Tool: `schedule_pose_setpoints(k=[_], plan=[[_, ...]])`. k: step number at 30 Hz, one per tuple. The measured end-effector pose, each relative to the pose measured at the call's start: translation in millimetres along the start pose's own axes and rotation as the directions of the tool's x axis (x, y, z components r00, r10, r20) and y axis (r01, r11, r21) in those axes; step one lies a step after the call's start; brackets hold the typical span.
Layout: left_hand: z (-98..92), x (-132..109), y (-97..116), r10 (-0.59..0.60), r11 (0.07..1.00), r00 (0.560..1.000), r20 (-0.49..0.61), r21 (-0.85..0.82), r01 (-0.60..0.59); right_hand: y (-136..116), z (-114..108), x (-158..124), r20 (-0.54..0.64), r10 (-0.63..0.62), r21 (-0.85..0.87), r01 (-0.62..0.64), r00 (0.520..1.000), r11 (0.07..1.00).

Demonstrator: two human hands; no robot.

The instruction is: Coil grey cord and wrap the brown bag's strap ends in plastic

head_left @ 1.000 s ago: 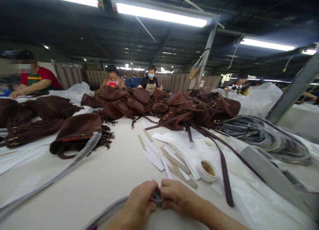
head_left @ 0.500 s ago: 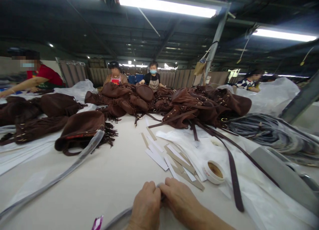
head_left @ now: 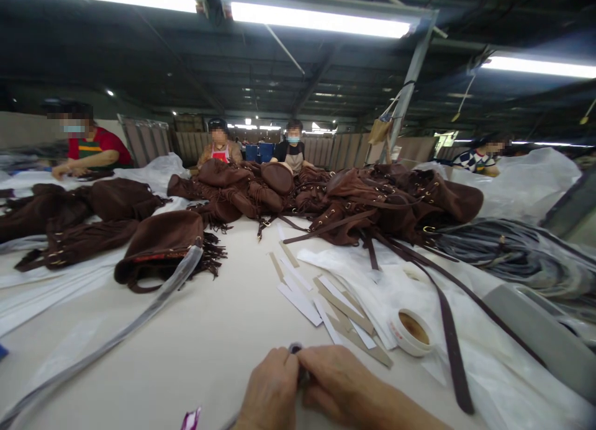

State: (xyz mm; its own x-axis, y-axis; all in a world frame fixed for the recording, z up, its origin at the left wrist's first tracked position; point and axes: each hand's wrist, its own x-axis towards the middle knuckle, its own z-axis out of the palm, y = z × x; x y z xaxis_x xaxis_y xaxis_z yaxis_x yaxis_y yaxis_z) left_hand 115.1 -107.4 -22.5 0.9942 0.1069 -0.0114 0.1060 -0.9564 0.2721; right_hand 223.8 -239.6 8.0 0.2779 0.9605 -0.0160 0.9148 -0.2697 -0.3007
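Note:
My left hand (head_left: 270, 386) and my right hand (head_left: 342, 380) meet low in the middle of the view, fingers pinched together. Between them they grip a dark strap (head_left: 295, 348) in clear plastic film; only a small end shows above the fingers. A long plastic-wrapped strap (head_left: 156, 303) runs from a brown fringed bag (head_left: 162, 237) down past the lower left edge. The bag lies on its side at left, its opening facing me. Whether the held piece belongs to this strap is hidden below the frame.
Brown bags (head_left: 344, 194) are heaped across the table's far side. Card strips (head_left: 335, 312), a tape roll (head_left: 412, 332) and a loose brown strap (head_left: 451, 349) lie at right. Behind them sits a bundle of plastic-wrapped straps (head_left: 516, 256). Co-workers sit beyond; a purple wrapper (head_left: 190, 419) lies in front.
The view has shifted slightly. My hands stay together on the wrapped strap, and its end now shows above my fingers. At far left, a co-worker's arm has drawn in.

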Motion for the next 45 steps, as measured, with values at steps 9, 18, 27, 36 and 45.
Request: schedule_pose_setpoints(k=[9, 18, 27, 36, 45], plan=[[-29.4, -8.7, -29.6, 0.369, 0.922, 0.927, 0.069, 0.099, -0.375, 19.8, -4.2, -0.1, 0.076, -0.281, 0.059, 0.277, 0.957, 0.959], [-5.1, 7.8, -13.6, 0.498, 0.818, 0.863, -0.079, 0.374, -0.438, 15.4, -9.3, -3.5, -0.014, -0.184, -0.034, 0.183, 0.983, 0.983], [-4.1, -1.4, -11.3, 0.262, 0.964, 0.962, -0.075, 0.058, -0.258, 11.3, 12.6, -6.7, -0.055, -0.024, 0.113, 0.03, 0.998, 0.993], [-12.9, 13.8, -2.8, 0.186, 0.971, 0.981, 0.044, 0.142, -0.191, 25.2, -9.8, 1.7, -0.072, -0.149, -0.011, 0.149, 0.986, 0.989], [-11.7, -0.9, -7.5, 0.22, 0.966, 0.974, 0.057, 0.13, -0.225, 21.9, 10.1, -7.2, -0.11, -0.163, 0.163, 0.18, 0.98, 0.97]])
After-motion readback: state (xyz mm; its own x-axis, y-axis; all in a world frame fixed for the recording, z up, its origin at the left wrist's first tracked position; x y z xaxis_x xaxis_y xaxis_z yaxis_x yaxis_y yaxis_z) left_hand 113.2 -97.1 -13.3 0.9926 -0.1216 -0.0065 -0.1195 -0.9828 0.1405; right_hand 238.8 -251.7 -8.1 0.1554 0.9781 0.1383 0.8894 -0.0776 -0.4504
